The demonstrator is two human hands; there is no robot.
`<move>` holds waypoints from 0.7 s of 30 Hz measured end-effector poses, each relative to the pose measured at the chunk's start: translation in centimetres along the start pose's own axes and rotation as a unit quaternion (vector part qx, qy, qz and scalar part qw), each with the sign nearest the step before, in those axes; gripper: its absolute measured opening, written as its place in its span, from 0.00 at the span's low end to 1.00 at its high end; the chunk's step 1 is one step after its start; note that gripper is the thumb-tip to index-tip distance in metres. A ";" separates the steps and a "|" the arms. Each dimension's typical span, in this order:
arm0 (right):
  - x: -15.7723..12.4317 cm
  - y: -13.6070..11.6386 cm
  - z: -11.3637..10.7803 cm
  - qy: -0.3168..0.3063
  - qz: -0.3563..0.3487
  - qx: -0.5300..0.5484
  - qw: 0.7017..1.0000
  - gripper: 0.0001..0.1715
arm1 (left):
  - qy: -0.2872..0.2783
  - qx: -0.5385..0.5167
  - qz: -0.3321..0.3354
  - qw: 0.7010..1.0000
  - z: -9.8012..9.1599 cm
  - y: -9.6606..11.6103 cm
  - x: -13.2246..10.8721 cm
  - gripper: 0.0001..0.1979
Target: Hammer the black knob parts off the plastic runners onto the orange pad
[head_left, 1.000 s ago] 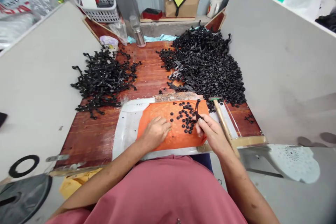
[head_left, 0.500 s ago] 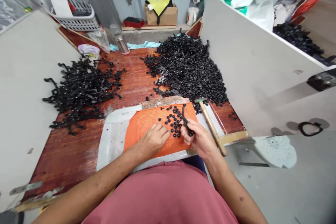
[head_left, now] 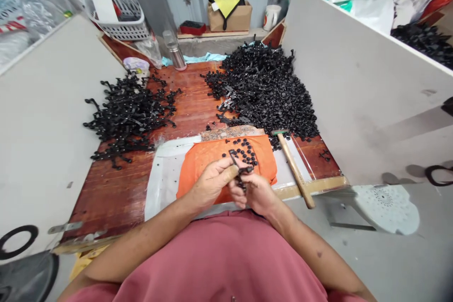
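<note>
Above the near edge of an orange cloth [head_left: 193, 165], my two hands are close together. My left hand [head_left: 214, 179] pinches a black part [head_left: 234, 156] between thumb and fingers. My right hand [head_left: 256, 191] is closed around more black parts [head_left: 243, 172], which stick out toward the left fingers. Several small round black pieces [head_left: 250, 153] lie on the cloth just beyond the hands. To the right of the cloth rests a hammer [head_left: 294, 167] with a wooden handle. How the held parts meet is partly hidden by the fingers.
A large heap of black parts [head_left: 269, 94] lies at the back right, with a smaller pile [head_left: 130, 113] of long black pieces at the left. Pale partitions [head_left: 361, 85] flank the table [head_left: 113, 198]. Behind stand a steel flask [head_left: 176, 56], a cardboard box [head_left: 233, 17] and a mug [head_left: 271, 17].
My left hand has left the cloth and come to the right hand, taking hold of a black part. The right hand has moved slightly down. The whole view has shifted a little.
</note>
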State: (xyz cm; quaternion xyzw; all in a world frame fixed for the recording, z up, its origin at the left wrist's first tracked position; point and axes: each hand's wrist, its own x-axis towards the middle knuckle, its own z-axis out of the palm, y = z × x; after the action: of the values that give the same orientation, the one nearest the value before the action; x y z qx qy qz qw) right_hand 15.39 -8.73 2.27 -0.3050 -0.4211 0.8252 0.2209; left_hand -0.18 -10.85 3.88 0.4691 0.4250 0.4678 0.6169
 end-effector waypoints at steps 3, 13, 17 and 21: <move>-0.6 -0.1 -0.8 0.043 -0.031 -0.096 0.994 0.12 | 0.092 0.015 0.026 0.995 -2.3 1.5 -1.2 0.18; -7.5 -0.3 -12.7 0.432 -0.016 -0.699 0.569 0.25 | 0.097 0.280 -0.081 0.952 -8.9 -2.4 -3.4 0.23; -7.1 -0.1 -13.7 0.430 0.113 -0.701 0.557 0.23 | 0.087 0.151 -0.124 0.977 -8.0 -3.5 -2.5 0.19; -7.0 -0.8 -15.9 0.428 0.154 -0.660 0.598 0.16 | 0.081 0.132 -0.143 0.978 -7.6 -3.0 -1.5 0.20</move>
State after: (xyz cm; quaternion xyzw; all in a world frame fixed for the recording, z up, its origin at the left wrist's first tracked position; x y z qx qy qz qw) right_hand 31.52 -3.73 -2.15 -0.7461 -0.6549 0.1189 -0.0165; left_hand -7.31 -11.32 -0.45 0.4416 0.5940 0.3509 0.5736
